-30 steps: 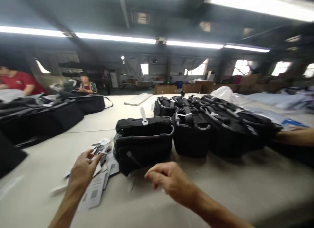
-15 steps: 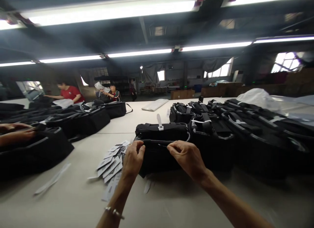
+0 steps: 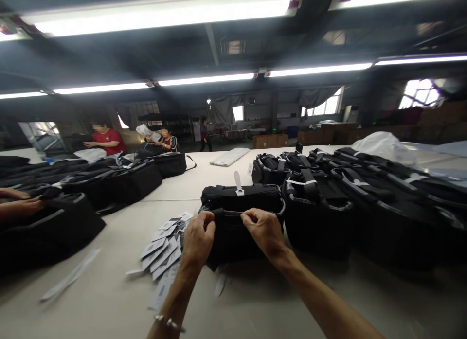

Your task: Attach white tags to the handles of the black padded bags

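Note:
A black bag (image 3: 237, 241) with grey edging stands on the pale table in front of me, a white strap tag (image 3: 239, 184) sticking up from its top. My left hand (image 3: 200, 234) pinches the bag's upper front edge at its left corner. Further right along that same edge, my right hand (image 3: 263, 229) is closed, thumb against fingers, at the bag's rim. Whatever is between the right fingertips is too small to make out. Beside my left wrist lies a fanned pile of white labels (image 3: 166, 251).
Rows of black bags (image 3: 383, 217) fill the right side, and more bags (image 3: 109, 183) stand at the left. Another person's hands (image 3: 22, 203) work on a bag (image 3: 47, 232) at the left edge. A folded white sheet (image 3: 229, 156) and a white strip (image 3: 71, 276) lie on the table (image 3: 109, 305).
My right hand has moved slightly left along the bag's edge, nearer my left hand. A person in the background has moved right, and the one in red has drawn an arm in.

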Demonstrator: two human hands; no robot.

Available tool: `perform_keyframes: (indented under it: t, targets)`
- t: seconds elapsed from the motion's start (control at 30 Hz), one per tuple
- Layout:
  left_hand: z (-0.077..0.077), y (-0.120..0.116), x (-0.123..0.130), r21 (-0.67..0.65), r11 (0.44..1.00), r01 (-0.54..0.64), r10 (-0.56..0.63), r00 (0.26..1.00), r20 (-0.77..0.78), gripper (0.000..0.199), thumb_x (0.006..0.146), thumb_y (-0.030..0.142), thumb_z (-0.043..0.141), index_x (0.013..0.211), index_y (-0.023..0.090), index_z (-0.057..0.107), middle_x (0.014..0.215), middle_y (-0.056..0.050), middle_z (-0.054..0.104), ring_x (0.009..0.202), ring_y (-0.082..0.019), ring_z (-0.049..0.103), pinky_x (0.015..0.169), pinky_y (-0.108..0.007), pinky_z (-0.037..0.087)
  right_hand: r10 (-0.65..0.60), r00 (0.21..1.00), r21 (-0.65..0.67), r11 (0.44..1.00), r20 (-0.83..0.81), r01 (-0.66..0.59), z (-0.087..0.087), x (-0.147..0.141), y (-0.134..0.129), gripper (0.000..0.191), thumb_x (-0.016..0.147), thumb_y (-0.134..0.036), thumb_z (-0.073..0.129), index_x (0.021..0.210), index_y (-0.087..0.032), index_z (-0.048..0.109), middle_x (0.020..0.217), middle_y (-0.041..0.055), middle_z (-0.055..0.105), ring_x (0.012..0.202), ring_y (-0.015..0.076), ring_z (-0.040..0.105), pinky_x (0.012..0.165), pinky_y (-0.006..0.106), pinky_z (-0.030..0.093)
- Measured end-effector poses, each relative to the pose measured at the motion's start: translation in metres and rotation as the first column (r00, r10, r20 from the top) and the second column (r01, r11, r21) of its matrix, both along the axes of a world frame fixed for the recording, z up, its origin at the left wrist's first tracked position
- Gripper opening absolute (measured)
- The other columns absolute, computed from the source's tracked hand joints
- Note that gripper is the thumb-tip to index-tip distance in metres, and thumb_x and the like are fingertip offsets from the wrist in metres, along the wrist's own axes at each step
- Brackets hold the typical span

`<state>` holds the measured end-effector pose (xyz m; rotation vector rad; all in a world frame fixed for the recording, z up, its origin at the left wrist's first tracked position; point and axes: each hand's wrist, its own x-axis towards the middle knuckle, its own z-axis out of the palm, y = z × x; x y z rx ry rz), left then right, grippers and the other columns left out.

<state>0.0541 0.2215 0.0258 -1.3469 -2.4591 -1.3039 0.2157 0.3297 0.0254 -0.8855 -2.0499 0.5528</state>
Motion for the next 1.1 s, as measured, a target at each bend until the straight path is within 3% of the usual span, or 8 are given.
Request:
perform_keyframes:
  t: [0.17,0.33,0.43,0.6,0.8,0.93,1.1]
  targets:
    - [-0.001,0.001,-0.005,0.103,0.993,0.057,-0.065,0.995,0.075,0.023,0.086,0.020,0.053,0.101,0.024,0.069,0.103,-0.008,0.072,0.105,-0.029,0.062,0.097,-0.042,0.043,0.023,0.999,-0.021,1.000,0.023,-0.022,0.004,-0.006,0.003,0.018,0.089,-0.030,0.062,0.080,-0.025,0.077,0.083,0.0015,0.076,0.080,0.0195,0.070,0.070,0.026,0.043]
    - [-0.007,0.001,-0.007,0.163,0.983,0.083,-0.095,0.993,0.070,0.021,0.084,0.023,0.056,0.101,0.025,0.069,0.099,-0.006,0.073,0.098,-0.027,0.064,0.095,-0.041,0.044,0.090,0.995,-0.059,0.994,0.030,-0.088,0.009,-0.028,-0.004,0.017,0.089,-0.031,0.063,0.082,-0.026,0.078,0.082,0.0017,0.076,0.078,0.0191,0.070,0.068,0.026,0.044]
    - [-0.010,0.002,-0.009,0.131,0.985,0.114,-0.110,0.993,-0.031,0.020,0.084,0.020,0.058,0.102,0.024,0.065,0.091,-0.004,0.070,0.091,-0.025,0.063,0.092,-0.039,0.044,0.140,0.990,-0.130,0.982,0.023,-0.136,0.012,-0.032,-0.004,0.017,0.088,-0.031,0.063,0.083,-0.025,0.079,0.082,0.0022,0.076,0.078,0.0191,0.070,0.068,0.025,0.044]
    - [-0.006,0.004,-0.011,-0.005,0.996,0.087,-0.085,0.964,-0.252,0.007,0.085,0.015,0.056,0.085,0.022,0.058,0.086,-0.004,0.065,0.090,-0.026,0.059,0.082,-0.036,0.043,0.197,0.980,-0.227,0.955,0.015,-0.189,0.019,-0.032,0.000,0.017,0.084,-0.030,0.064,0.081,-0.022,0.079,0.077,0.0034,0.076,0.079,0.0204,0.070,0.066,0.025,0.044]
    - [-0.003,0.002,-0.014,-0.009,0.996,0.089,-0.089,0.959,-0.268,0.014,0.088,0.017,0.051,0.096,0.024,0.061,0.093,-0.003,0.057,0.081,-0.020,0.060,0.072,-0.030,0.042,0.214,0.977,-0.267,0.942,0.010,-0.204,0.022,-0.047,0.002,0.019,0.081,-0.020,0.060,0.081,-0.022,0.080,0.078,0.0042,0.075,0.076,0.0188,0.067,0.067,0.025,0.043]
    - [-0.003,0.000,-0.016,-0.033,0.998,0.056,-0.062,0.964,-0.258,0.010,0.088,0.019,0.054,0.094,0.023,0.061,0.093,-0.002,0.055,0.079,-0.018,0.060,0.070,-0.028,0.042,0.261,0.965,-0.386,0.887,-0.032,-0.253,0.018,-0.055,0.006,0.019,0.078,-0.016,0.059,0.080,-0.018,0.078,0.065,0.0025,0.069,0.062,0.0133,0.059,0.055,0.021,0.038]
    - [-0.007,-0.002,-0.016,-0.039,0.999,0.029,-0.041,0.930,-0.366,0.010,0.092,0.021,0.052,0.094,0.025,0.061,0.099,-0.002,0.058,0.085,-0.018,0.061,0.064,-0.026,0.039,0.358,0.930,-0.568,0.749,-0.086,-0.341,0.020,-0.054,0.009,0.015,0.078,-0.015,0.059,0.078,-0.013,0.074,0.052,-0.0039,0.055,0.041,0.0056,0.039,0.041,0.019,0.027]
